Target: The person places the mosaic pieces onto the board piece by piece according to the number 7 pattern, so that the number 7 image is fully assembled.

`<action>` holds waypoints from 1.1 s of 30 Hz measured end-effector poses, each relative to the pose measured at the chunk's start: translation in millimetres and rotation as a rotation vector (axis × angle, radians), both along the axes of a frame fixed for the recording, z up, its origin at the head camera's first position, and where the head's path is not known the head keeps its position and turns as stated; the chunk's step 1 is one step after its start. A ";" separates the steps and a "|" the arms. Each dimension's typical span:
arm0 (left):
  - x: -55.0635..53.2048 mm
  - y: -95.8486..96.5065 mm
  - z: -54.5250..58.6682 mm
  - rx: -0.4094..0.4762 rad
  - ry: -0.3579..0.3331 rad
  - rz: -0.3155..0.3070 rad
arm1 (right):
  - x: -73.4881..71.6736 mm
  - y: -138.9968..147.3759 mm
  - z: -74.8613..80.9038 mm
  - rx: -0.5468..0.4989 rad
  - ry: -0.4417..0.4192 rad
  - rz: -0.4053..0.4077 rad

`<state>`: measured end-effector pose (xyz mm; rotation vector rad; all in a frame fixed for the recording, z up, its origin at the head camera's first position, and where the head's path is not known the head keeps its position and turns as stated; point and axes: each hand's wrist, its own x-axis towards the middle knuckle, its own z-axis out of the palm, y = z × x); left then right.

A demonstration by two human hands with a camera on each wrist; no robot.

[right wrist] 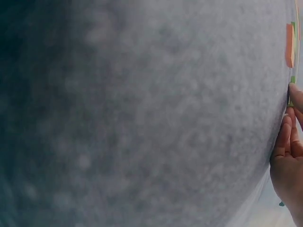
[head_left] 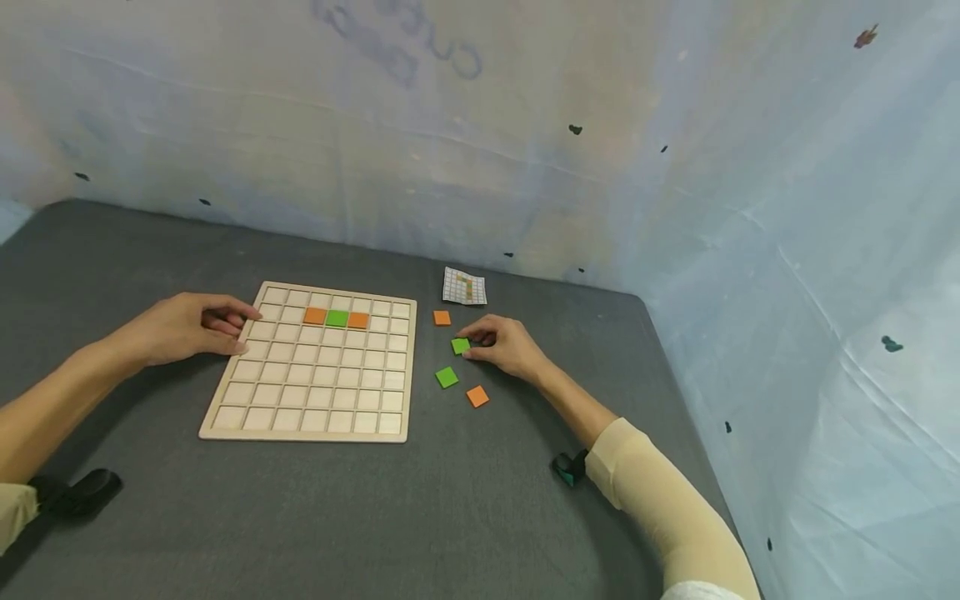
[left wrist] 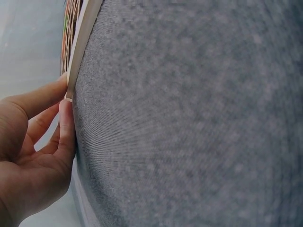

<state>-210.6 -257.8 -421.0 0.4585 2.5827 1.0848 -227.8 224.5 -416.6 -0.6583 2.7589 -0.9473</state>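
A pale wooden grid board (head_left: 300,377) lies on the dark table, with an orange tile (head_left: 315,316), a green tile (head_left: 337,318) and another orange tile (head_left: 358,320) side by side near its top. My left hand (head_left: 183,329) pinches the board's left edge between thumb and fingers; the left wrist view shows this edge (left wrist: 84,40) up close. To the right of the board, my right hand (head_left: 508,346) pinches a green tile (head_left: 460,346) by its right side. Another green tile (head_left: 447,377) and two orange tiles, one nearer me (head_left: 477,397) and one farther (head_left: 442,317), lie around it.
A small printed pattern card (head_left: 465,287) lies beyond the loose tiles, slightly curled. A pale cloth backdrop (head_left: 465,167) hangs behind the table (head_left: 337,517) and along its right side. Dark straps hang from both wrists.
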 end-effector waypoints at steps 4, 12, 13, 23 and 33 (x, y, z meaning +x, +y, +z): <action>1.1 0.8 1.7 0.000 0.002 0.002 | 1.6 -2.8 0.7 -0.017 0.007 -0.031; -0.3 1.2 1.4 0.007 0.002 0.001 | 2.8 -14.3 3.4 -0.075 0.048 -0.049; 0.2 1.4 1.7 0.004 -0.001 0.004 | 2.5 -16.3 3.7 -0.082 0.052 -0.050; 1.7 0.1 -0.5 -0.002 0.004 0.006 | 2.8 -42.0 8.4 -0.149 0.028 -0.058; 0.7 1.4 1.2 -0.002 0.002 0.007 | 1.5 -68.8 11.8 -0.129 0.018 -0.008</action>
